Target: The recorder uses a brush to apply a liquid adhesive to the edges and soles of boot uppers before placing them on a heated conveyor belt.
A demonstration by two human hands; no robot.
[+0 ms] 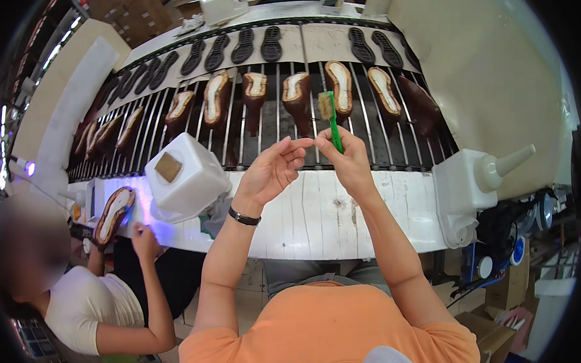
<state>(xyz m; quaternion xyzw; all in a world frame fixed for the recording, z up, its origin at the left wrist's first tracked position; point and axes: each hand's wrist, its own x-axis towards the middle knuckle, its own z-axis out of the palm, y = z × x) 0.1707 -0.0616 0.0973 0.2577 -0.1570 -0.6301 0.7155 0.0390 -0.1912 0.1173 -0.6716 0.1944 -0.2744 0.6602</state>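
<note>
A small brush with a green handle and pale bristles [327,106] stands upright in my right hand [348,158], its bristles up. My left hand [272,171] is beside it, palm turned up, the index finger stretched to the right hand's fingertips and the others loosely curled; nothing shows in it. Just beyond the hands, brown boot uppers with pale undersides facing up lie along a rack of metal bars. The closest are one boot upper [296,97] beyond my left hand and another [339,88] behind the brush. Black shoe soles [271,45] line the strip behind.
A white plastic container [186,176] with a brown square patch stands on the white ledge [395,209] to the left. At the right is a white bottle with a long nozzle [472,180]. On the left, a co-worker [101,293] sits holding a boot upper [115,215].
</note>
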